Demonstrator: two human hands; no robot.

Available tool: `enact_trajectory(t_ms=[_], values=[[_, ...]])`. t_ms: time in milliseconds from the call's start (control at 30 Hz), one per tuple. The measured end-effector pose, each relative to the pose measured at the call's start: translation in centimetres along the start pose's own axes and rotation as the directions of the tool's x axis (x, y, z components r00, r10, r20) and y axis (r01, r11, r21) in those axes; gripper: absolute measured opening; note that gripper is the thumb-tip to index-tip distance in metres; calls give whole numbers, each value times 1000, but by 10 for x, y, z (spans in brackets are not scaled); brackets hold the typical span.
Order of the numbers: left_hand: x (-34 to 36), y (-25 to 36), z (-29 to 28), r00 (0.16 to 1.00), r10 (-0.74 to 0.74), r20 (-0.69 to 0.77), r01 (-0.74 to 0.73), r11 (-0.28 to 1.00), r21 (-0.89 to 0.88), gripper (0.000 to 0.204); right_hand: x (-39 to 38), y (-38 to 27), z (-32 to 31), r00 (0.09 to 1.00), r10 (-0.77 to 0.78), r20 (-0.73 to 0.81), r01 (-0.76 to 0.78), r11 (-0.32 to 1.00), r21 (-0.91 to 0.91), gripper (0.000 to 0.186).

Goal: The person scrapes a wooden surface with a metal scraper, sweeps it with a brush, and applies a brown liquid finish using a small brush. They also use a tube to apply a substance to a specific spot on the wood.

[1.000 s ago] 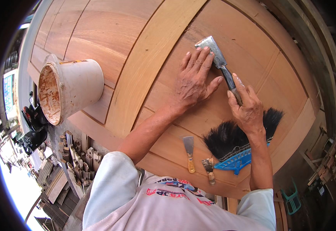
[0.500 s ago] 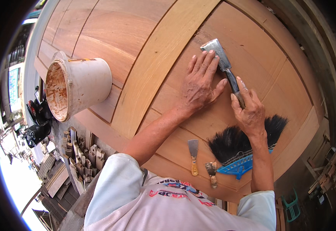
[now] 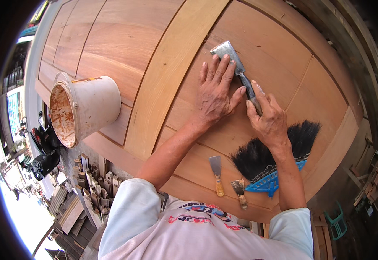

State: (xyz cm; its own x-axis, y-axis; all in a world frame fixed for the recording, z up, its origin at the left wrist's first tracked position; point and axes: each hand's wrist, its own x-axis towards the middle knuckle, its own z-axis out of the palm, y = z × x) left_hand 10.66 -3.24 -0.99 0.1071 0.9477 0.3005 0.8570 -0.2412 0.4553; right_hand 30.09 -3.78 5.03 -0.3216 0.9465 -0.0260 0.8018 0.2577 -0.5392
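Note:
My left hand [image 3: 215,95] rests on the steel blade of a broad chisel [image 3: 234,58], fingertips on the metal and fingers stretched out. My right hand [image 3: 267,123] is closed round the chisel's dark handle, index finger along it. The blade lies on a panelled wooden door [image 3: 301,86], just right of a pale vertical strip [image 3: 163,86]. Below my hands lie a blue brush with long black bristles [image 3: 254,158], partly behind my right forearm, a scraper with a yellowish handle [image 3: 216,171] and a second, dirtier scraper [image 3: 241,195].
A stained white bucket [image 3: 93,110] lies on the door to the left. Wood offcuts [image 3: 95,186] are piled at the lower left, near black motorbike parts [image 3: 43,162]. Long boards [image 3: 366,73] stand at the right, and a green plastic chair [image 3: 336,221] is at the lower right.
My two hands and the chisel have shifted slightly left, toward the pale strip. The hold is the same, and the brush and scrapers lie where they were.

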Motion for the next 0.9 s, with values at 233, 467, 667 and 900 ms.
enact_trajectory(t_ms=[233,467,667,900], values=[[6,6,7,1000,21,6,-20,994,-106,77,1,13,1,996,-26,-79,26,1000,-3,57],[18,1,4,999,14,32,-10,993,-116,75,15,7,-2,997,3,-80,-5,999,-32,55],[14,9,0,1000,13,-9,-15,979,-205,60,20,8,5,992,-21,-125,26,999,35,54],[-4,-5,-2,916,-398,-47,230,618,-752,16,34,22,3,924,290,-248,-166,891,423,49]])
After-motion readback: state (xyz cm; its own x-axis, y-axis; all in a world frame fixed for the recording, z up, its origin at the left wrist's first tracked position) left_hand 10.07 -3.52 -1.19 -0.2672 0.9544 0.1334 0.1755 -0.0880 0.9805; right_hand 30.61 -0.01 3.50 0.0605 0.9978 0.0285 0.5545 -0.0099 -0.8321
